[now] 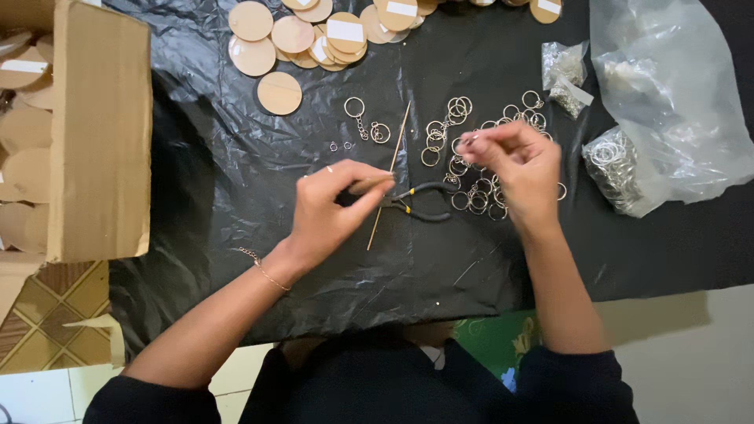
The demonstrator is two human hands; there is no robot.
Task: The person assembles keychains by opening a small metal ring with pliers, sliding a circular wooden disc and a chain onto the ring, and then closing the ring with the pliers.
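Your left hand (334,206) rests near the middle of the black plastic sheet (236,180), fingers curled together with the thumb pressed to the fingertips over the small black-handled pliers (420,202). You cannot tell whether it grips the pliers or something small between its fingers. A thin wooden stick (390,174) lies slanted on the sheet just beside that hand, crossing the pliers' nose.

Your right hand (518,169) hovers above the scattered pile of silver metal key rings (475,196), its fingertips (471,140) pinched on something tiny that is too small to identify. More rings with short chains (359,118) lie loose toward the far edge of the sheet.

Round, flat wooden discs (314,35) are heaped along the far edge, one lying apart nearer you. A brown cardboard box (98,133) holding more discs sits at the left edge. At the right edge, clear plastic bags (667,102) hold more metal rings.
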